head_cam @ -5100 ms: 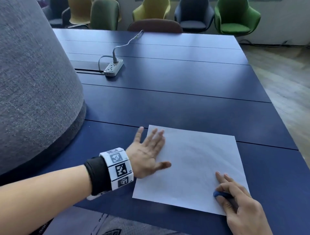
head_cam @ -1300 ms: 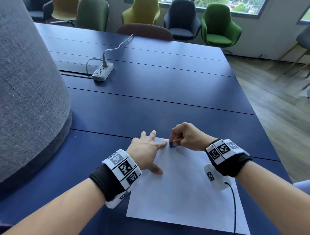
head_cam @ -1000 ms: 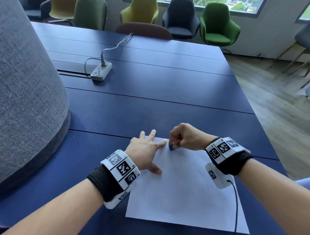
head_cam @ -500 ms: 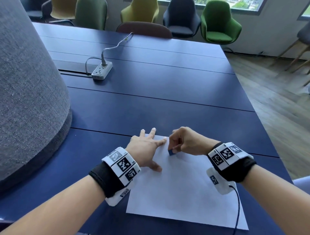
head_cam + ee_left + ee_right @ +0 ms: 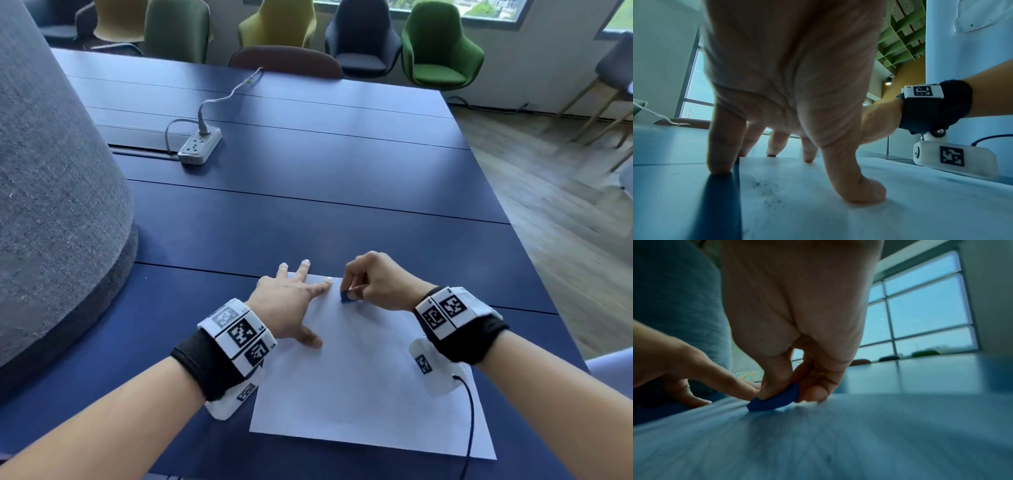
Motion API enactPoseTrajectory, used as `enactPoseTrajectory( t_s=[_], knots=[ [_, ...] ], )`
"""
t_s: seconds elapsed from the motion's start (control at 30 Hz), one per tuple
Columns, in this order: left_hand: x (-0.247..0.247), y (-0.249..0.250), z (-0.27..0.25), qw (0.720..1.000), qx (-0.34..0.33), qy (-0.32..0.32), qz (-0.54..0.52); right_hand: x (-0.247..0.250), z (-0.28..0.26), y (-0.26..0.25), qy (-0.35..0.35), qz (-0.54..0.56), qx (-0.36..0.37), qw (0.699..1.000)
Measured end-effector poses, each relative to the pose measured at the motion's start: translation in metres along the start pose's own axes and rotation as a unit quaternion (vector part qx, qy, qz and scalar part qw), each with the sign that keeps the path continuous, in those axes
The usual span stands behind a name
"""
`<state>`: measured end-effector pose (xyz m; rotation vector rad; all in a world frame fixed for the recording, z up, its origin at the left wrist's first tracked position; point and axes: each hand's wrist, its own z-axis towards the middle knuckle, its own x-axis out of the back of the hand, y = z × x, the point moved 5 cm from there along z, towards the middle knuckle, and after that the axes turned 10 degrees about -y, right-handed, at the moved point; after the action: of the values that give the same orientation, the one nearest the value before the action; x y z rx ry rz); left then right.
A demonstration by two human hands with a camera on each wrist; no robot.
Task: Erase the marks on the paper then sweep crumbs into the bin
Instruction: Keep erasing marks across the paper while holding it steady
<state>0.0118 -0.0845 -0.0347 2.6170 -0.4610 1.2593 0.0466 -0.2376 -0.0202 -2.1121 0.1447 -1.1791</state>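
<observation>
While held, eraser [image 5: 346, 296] on paper [image 5: 370, 377]

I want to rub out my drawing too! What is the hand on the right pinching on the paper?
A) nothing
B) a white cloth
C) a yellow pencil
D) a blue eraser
D: the right hand pinches a small blue eraser against the paper, near its far edge.

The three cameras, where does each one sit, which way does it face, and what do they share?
Head: worn high, looking forward and down at the table; both forearms, left hand, right hand.
Left wrist: low under the left hand, looking along the paper; the right wrist beyond.
Right wrist: low, looking at fingers pinching the eraser; the left hand beside.
Shared: the paper and both hands; the eraser only in head and right wrist.
</observation>
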Motion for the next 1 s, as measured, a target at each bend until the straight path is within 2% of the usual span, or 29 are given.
enactPoseTrajectory(
  t_s=[0.07, 0.17, 0.2, 0.3, 0.37, 0.5, 0.53, 0.63, 0.7, 0.77, 0.87, 0.9, 1.0],
  knots=[
    [0.000, 0.000, 0.000, 1.000, 0.002, -0.003, -0.001, -0.003, -0.004, 0.005, -0.013, 0.011, -0.006, 1.000],
    [0.001, 0.001, -0.001, 1.000, 0.004, -0.004, 0.005, -0.007, -0.010, 0.007, -0.106, -0.013, -0.024, 0.994],
    [0.001, 0.001, 0.000, 1.000, 0.004, -0.003, 0.005, -0.006, -0.008, 0.006, -0.106, -0.015, -0.026, 0.994],
    [-0.001, 0.001, 0.001, 1.000, 0.003, 0.000, 0.005, -0.002, -0.003, 0.005, -0.026, 0.014, -0.028, 0.999],
    [-0.001, 0.001, 0.001, 1.000, 0.003, 0.001, 0.007, -0.004, -0.008, 0.005, -0.018, 0.021, -0.027, 0.999],
    [-0.001, 0.002, 0.002, 1.000, 0.001, 0.001, 0.013, -0.009, -0.016, 0.002, -0.119, -0.008, -0.031, 0.992],
    [-0.001, 0.002, 0.002, 1.000, 0.001, 0.000, 0.013, -0.007, -0.013, 0.000, -0.111, -0.007, -0.032, 0.993],
    [-0.001, 0.002, 0.001, 1.000, -0.001, 0.000, 0.008, 0.001, 0.002, -0.005, -0.018, 0.006, -0.031, 0.999],
    [-0.001, 0.001, 0.001, 1.000, -0.002, 0.002, 0.007, 0.002, 0.007, -0.005, 0.012, 0.014, -0.035, 0.999],
    [-0.001, 0.000, 0.001, 1.000, -0.002, 0.003, 0.009, -0.001, 0.001, -0.003, -0.013, 0.017, -0.030, 0.999],
    [-0.001, 0.001, 0.001, 1.000, 0.001, 0.003, 0.012, -0.008, -0.013, -0.001, -0.105, -0.008, -0.033, 0.994],
    [-0.001, 0.001, 0.001, 1.000, 0.001, 0.003, 0.013, -0.009, -0.014, 0.000, -0.109, -0.012, -0.038, 0.993],
    [-0.001, 0.001, 0.001, 1.000, 0.000, 0.007, 0.015, -0.007, -0.014, 0.001, -0.011, 0.017, -0.045, 0.999]
  ],
)
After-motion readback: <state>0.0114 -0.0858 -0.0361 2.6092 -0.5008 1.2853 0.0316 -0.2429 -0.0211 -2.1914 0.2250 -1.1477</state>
